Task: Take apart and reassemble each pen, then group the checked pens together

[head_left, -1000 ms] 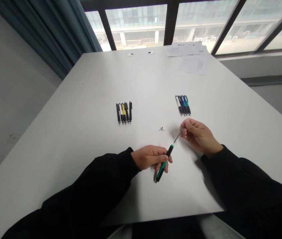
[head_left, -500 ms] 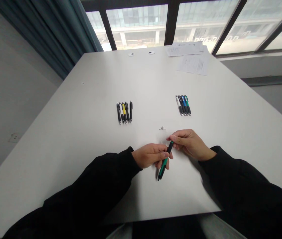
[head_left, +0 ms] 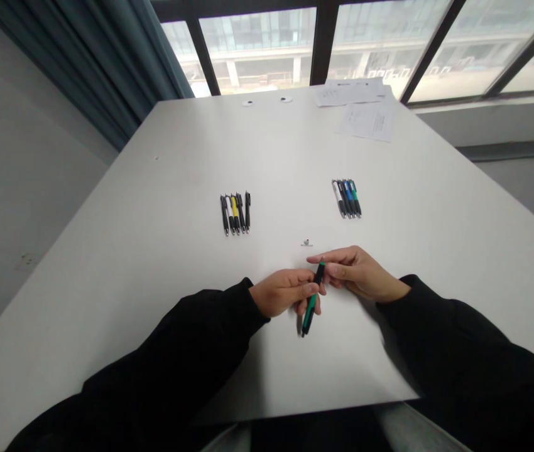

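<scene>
My left hand (head_left: 284, 292) grips a green-and-black retractable pen (head_left: 313, 300) by its middle, with the tip end pointing towards me. My right hand (head_left: 359, 273) comes in from the right, its thumb and fingers pinching the pen's upper end. No thin refill shows in my right hand; it may be inside the pen or hidden by my fingers. A tiny dark-and-metal pen part (head_left: 307, 242) lies on the table just beyond my fingertips.
Two rows of pens lie on the white table (head_left: 163, 188): a black, white and yellow group (head_left: 235, 213) and a white, black, blue and green group (head_left: 346, 199). Paper sheets (head_left: 367, 120) and small round discs (head_left: 248, 103) lie near the far edge, beneath the windows (head_left: 260, 50).
My right hand has moved left from holding a thin metal-tipped refill apart from the pen to pinching the pen's upper end. The refill no longer shows, and the pen stands more upright.
</scene>
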`<state>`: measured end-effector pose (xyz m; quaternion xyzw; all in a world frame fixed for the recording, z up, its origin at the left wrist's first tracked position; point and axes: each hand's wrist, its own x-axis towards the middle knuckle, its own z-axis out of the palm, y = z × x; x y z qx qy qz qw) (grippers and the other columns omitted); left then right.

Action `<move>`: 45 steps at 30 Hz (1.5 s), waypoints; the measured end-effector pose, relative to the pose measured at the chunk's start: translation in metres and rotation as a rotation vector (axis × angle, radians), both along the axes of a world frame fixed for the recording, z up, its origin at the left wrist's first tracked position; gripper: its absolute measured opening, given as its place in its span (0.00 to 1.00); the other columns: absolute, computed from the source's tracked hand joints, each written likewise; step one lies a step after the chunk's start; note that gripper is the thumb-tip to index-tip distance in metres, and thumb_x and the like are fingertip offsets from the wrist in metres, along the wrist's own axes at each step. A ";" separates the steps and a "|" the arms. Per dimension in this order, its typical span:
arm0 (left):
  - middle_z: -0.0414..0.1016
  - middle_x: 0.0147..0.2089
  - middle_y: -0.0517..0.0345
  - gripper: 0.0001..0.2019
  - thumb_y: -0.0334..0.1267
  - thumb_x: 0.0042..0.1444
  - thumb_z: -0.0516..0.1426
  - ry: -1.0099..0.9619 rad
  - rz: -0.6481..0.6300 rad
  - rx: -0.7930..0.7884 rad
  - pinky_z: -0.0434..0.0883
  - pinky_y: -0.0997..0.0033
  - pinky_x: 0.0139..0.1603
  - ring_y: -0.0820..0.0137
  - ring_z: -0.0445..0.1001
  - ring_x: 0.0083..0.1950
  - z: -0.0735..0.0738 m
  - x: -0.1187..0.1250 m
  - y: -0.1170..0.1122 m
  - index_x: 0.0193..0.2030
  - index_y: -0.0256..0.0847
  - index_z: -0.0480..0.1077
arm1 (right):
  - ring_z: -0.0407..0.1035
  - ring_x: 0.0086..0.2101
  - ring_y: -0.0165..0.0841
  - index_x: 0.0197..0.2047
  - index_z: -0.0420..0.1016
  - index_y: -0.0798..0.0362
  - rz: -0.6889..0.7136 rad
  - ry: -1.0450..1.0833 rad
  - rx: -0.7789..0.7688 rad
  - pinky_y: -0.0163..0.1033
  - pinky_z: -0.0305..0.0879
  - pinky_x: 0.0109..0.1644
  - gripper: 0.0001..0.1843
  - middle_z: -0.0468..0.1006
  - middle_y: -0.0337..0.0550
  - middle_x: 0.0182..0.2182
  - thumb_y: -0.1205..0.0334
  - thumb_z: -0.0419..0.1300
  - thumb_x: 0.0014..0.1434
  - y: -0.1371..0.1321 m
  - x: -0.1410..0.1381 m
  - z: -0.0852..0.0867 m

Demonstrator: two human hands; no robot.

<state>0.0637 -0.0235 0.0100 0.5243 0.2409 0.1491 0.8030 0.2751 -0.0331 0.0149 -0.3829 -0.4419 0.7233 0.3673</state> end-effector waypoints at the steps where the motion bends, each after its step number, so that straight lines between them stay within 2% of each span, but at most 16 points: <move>1: 0.78 0.32 0.50 0.20 0.53 0.59 0.59 -0.001 0.003 0.000 0.64 0.77 0.24 0.78 0.67 0.22 0.000 0.000 0.000 0.41 0.33 0.69 | 0.63 0.22 0.26 0.46 0.82 0.56 -0.001 0.010 0.015 0.34 0.53 0.24 0.20 0.76 0.40 0.22 0.55 0.72 0.51 0.000 0.001 0.001; 4: 0.78 0.32 0.50 0.20 0.53 0.59 0.59 -0.004 0.008 -0.005 0.64 0.78 0.24 0.78 0.66 0.22 -0.001 0.000 0.000 0.41 0.33 0.69 | 0.60 0.22 0.25 0.42 0.81 0.55 -0.072 0.010 0.054 0.33 0.51 0.25 0.18 0.71 0.36 0.22 0.56 0.72 0.49 0.001 0.003 0.002; 6: 0.78 0.32 0.50 0.20 0.52 0.59 0.59 -0.004 0.011 -0.011 0.64 0.77 0.24 0.79 0.67 0.22 -0.001 0.000 0.000 0.41 0.33 0.69 | 0.60 0.23 0.26 0.41 0.79 0.54 -0.136 -0.059 0.120 0.34 0.53 0.26 0.15 0.70 0.37 0.23 0.53 0.69 0.53 0.003 0.005 0.002; 9: 0.78 0.33 0.49 0.20 0.53 0.59 0.59 -0.008 0.017 -0.022 0.64 0.77 0.25 0.78 0.68 0.23 -0.002 0.001 -0.001 0.41 0.33 0.69 | 0.62 0.25 0.29 0.40 0.79 0.53 -0.242 -0.414 0.411 0.37 0.58 0.29 0.13 0.73 0.41 0.29 0.53 0.64 0.58 0.009 0.007 0.000; 12: 0.79 0.34 0.49 0.21 0.53 0.59 0.59 -0.017 0.021 -0.028 0.64 0.77 0.25 0.78 0.69 0.23 -0.003 0.001 -0.001 0.41 0.34 0.68 | 0.64 0.27 0.30 0.43 0.79 0.53 -0.235 -0.814 0.722 0.39 0.62 0.33 0.12 0.74 0.44 0.33 0.57 0.65 0.58 0.018 0.005 -0.003; 15: 0.79 0.34 0.49 0.21 0.54 0.58 0.59 -0.019 0.024 -0.035 0.64 0.77 0.25 0.78 0.69 0.23 -0.003 0.001 -0.002 0.41 0.34 0.68 | 0.68 0.31 0.33 0.44 0.80 0.54 -0.170 -0.956 0.832 0.39 0.64 0.37 0.11 0.75 0.46 0.35 0.60 0.64 0.58 0.025 -0.001 -0.005; 18: 0.79 0.34 0.49 0.21 0.53 0.58 0.59 -0.008 0.024 -0.038 0.64 0.77 0.26 0.78 0.69 0.23 -0.003 0.001 -0.003 0.41 0.33 0.68 | 0.69 0.31 0.33 0.38 0.80 0.54 -0.142 -1.009 0.859 0.39 0.64 0.39 0.07 0.75 0.46 0.34 0.63 0.61 0.60 0.028 -0.007 -0.004; 22: 0.79 0.34 0.49 0.22 0.54 0.58 0.60 0.004 0.025 -0.044 0.64 0.77 0.25 0.78 0.69 0.23 -0.003 -0.001 -0.003 0.41 0.33 0.68 | 0.66 0.29 0.31 0.35 0.76 0.55 -0.110 -1.004 0.874 0.37 0.62 0.35 0.07 0.73 0.44 0.31 0.64 0.57 0.63 0.026 -0.004 -0.003; 26: 0.79 0.34 0.48 0.22 0.55 0.57 0.60 0.014 0.031 -0.051 0.65 0.77 0.26 0.78 0.69 0.23 -0.003 -0.002 -0.003 0.41 0.33 0.69 | 0.65 0.29 0.31 0.36 0.72 0.55 -0.108 -1.003 0.901 0.36 0.61 0.35 0.05 0.71 0.43 0.32 0.65 0.56 0.63 0.022 0.003 -0.001; 32: 0.79 0.34 0.49 0.22 0.54 0.57 0.60 0.012 0.029 -0.055 0.65 0.77 0.25 0.78 0.69 0.23 -0.005 -0.004 -0.002 0.41 0.33 0.68 | 0.66 0.31 0.33 0.39 0.74 0.55 -0.041 -1.032 0.918 0.38 0.64 0.37 0.05 0.73 0.47 0.36 0.65 0.57 0.62 0.018 0.003 0.003; 36: 0.79 0.34 0.49 0.21 0.54 0.58 0.60 0.013 0.031 -0.049 0.65 0.77 0.25 0.78 0.69 0.23 -0.005 -0.004 -0.002 0.41 0.33 0.69 | 0.66 0.30 0.33 0.37 0.73 0.55 -0.108 -1.041 0.899 0.38 0.63 0.36 0.04 0.72 0.45 0.32 0.65 0.58 0.60 0.019 0.009 0.003; 39: 0.79 0.34 0.48 0.21 0.54 0.58 0.60 0.010 0.025 -0.051 0.64 0.77 0.25 0.78 0.68 0.23 -0.004 -0.004 -0.002 0.41 0.33 0.69 | 0.67 0.31 0.34 0.43 0.74 0.55 -0.179 -1.059 0.881 0.40 0.65 0.37 0.10 0.73 0.47 0.36 0.62 0.63 0.56 0.021 0.018 0.003; 41: 0.79 0.34 0.48 0.22 0.54 0.58 0.60 0.008 0.023 -0.049 0.64 0.77 0.25 0.78 0.68 0.23 -0.003 -0.003 -0.002 0.41 0.33 0.69 | 0.67 0.31 0.34 0.45 0.75 0.55 -0.146 -1.072 0.880 0.41 0.66 0.39 0.14 0.73 0.48 0.38 0.61 0.64 0.56 0.023 0.023 0.003; 45: 0.78 0.33 0.49 0.22 0.55 0.57 0.60 0.009 0.025 -0.050 0.64 0.77 0.25 0.78 0.68 0.23 -0.002 -0.002 -0.002 0.40 0.33 0.69 | 0.67 0.31 0.34 0.44 0.77 0.56 -0.099 -1.107 0.875 0.42 0.67 0.39 0.13 0.73 0.49 0.37 0.58 0.63 0.58 0.025 0.026 0.003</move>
